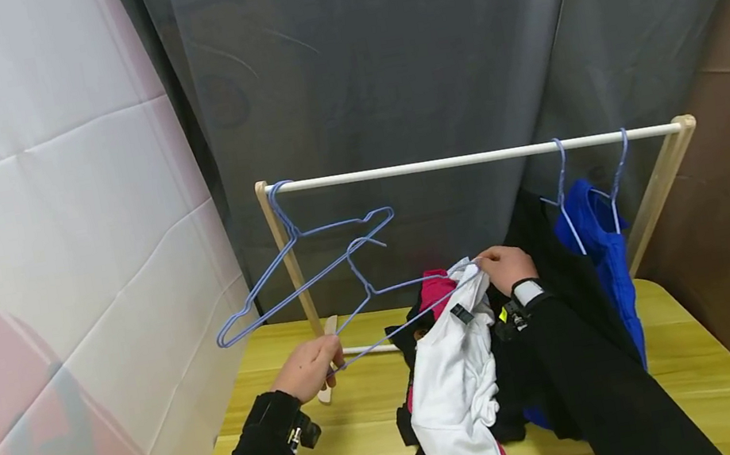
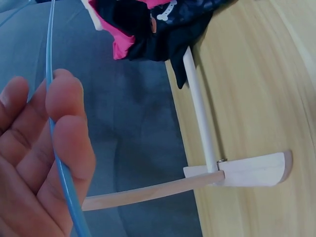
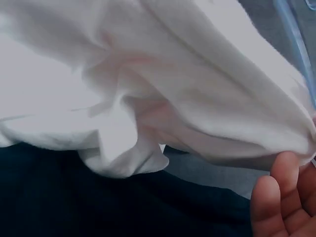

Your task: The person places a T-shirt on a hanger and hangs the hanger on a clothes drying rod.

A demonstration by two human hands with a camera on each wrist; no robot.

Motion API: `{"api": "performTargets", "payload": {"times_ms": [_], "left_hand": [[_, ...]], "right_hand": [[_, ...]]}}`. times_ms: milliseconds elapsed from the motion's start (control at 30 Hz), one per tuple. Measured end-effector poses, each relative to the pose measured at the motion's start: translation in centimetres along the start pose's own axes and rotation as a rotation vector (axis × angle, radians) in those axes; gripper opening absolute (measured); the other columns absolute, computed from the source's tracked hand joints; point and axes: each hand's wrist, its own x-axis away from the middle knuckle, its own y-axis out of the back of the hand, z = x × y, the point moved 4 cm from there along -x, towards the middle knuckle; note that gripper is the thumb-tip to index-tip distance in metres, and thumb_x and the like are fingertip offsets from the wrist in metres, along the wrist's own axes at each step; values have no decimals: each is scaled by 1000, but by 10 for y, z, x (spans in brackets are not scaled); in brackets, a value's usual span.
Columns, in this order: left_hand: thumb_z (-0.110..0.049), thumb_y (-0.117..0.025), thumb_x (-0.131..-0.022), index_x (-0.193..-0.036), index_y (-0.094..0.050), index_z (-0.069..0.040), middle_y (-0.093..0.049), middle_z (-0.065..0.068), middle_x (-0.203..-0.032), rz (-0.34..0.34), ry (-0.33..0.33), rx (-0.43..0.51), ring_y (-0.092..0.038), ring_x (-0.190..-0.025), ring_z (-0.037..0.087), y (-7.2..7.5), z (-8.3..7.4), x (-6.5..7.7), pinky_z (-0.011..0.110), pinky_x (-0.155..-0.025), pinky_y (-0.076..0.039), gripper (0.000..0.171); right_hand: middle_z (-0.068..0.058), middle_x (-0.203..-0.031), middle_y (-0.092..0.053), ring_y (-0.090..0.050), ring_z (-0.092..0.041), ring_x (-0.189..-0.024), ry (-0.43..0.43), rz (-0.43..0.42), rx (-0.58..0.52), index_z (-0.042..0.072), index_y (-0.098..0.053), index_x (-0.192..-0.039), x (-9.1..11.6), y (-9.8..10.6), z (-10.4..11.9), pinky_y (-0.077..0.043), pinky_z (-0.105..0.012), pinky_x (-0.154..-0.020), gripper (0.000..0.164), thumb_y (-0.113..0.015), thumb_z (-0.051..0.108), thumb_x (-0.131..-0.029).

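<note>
My left hand (image 1: 307, 367) grips one end of a blue wire hanger (image 1: 367, 285); in the left wrist view its wire (image 2: 63, 173) passes between the fingers and palm. At the hanger's other end, my right hand (image 1: 506, 267) pinches the top of a white garment (image 1: 453, 398), where the wire enters the cloth. The garment hangs down from there, with a small black label (image 1: 462, 313) near its top. Close up in the right wrist view, the white cloth (image 3: 197, 113) falls in folds from my right fingertips (image 3: 284, 170), with the wire beside it.
A rack with a white rail (image 1: 399, 170) stands on the wooden table (image 1: 364, 437). Another blue hanger (image 1: 294, 233) hangs at its left. A black garment (image 1: 541, 238) and a blue garment (image 1: 604, 260) hang at its right. Dark and red clothes (image 1: 437, 289) lie behind the white garment.
</note>
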Motion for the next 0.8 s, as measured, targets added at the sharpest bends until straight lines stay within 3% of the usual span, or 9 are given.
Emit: {"api": "performTargets", "payload": {"times_ms": [133, 400, 633, 800], "left_hand": [[-38, -36, -112, -93, -64, -8, -62, 0, -82, 4, -12, -39, -64, -66, 27, -3, -3, 1, 35, -60, -48, 45], [-40, -36, -111, -89, -62, -11, -57, 1, -73, -69, -5, -158, -55, -59, 15, -6, -10, 1, 36, -63, -43, 44], [-35, -41, -111, -86, -60, -12, -51, -3, -67, -103, -23, -235, -51, -58, 14, -9, -24, 2, 34, -60, -41, 39], [-36, -41, -111, -85, -58, -15, -50, -3, -68, -116, -31, -262, -49, -59, 13, -10, -27, 0, 34, -61, -40, 37]], "right_hand": [[-17, -118, -70, -62, -37, -109, -13, -7, -14, 3, -75, -112, 2, 3, -1, -47, -49, -92, 31, -58, 26, -100], [-15, -115, -71, -64, -36, -105, 16, -33, -9, 4, -75, -111, 9, 5, 4, -47, -49, -90, 29, -59, 27, -101], [-17, -112, -70, -63, -37, -104, 91, -23, 53, 5, -75, -109, 16, 6, 10, -47, -51, -90, 25, -58, 22, -101], [-23, -116, -65, -60, -40, -106, 164, 36, 106, 1, -72, -119, 16, 2, 7, -46, -53, -93, 30, -53, 14, -99]]}}
